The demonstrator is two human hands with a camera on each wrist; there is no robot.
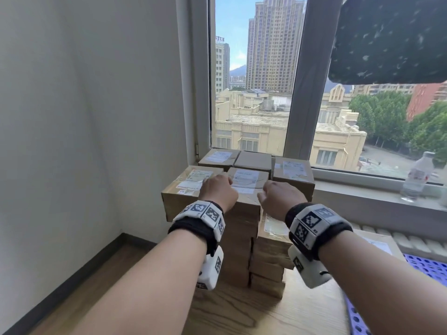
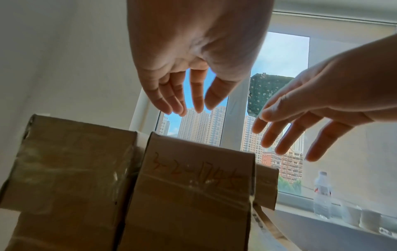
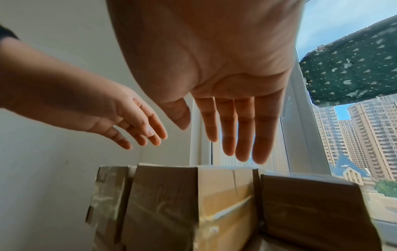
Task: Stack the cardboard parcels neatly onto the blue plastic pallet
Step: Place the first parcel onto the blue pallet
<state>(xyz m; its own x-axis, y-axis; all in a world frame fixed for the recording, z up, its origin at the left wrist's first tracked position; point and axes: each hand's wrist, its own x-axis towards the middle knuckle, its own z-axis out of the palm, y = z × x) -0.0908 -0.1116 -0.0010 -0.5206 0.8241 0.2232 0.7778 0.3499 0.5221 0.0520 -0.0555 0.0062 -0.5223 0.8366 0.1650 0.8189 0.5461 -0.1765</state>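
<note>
Several taped cardboard parcels stand stacked in the corner under the window. Both hands hover just above the front middle parcel (image 1: 248, 178) of the top layer, which bears a white label. My left hand (image 1: 219, 189) is over its left edge and my right hand (image 1: 278, 197) over its right edge. In the wrist views the left hand's fingers (image 2: 182, 98) and the right hand's fingers (image 3: 236, 132) are straight and spread, apart from the cardboard, holding nothing. This parcel's near face (image 2: 193, 186) carries red handwriting. The blue plastic pallet (image 1: 429, 267) shows at the right, with parcels standing on it.
A white wall closes the left side, and the window sill (image 1: 362, 192) runs behind the stack. On the sill at the right stands a clear water bottle (image 1: 414, 177). Dark patterned cloth (image 1: 391, 39) hangs at the upper right. Wooden floor (image 1: 242, 310) lies in front.
</note>
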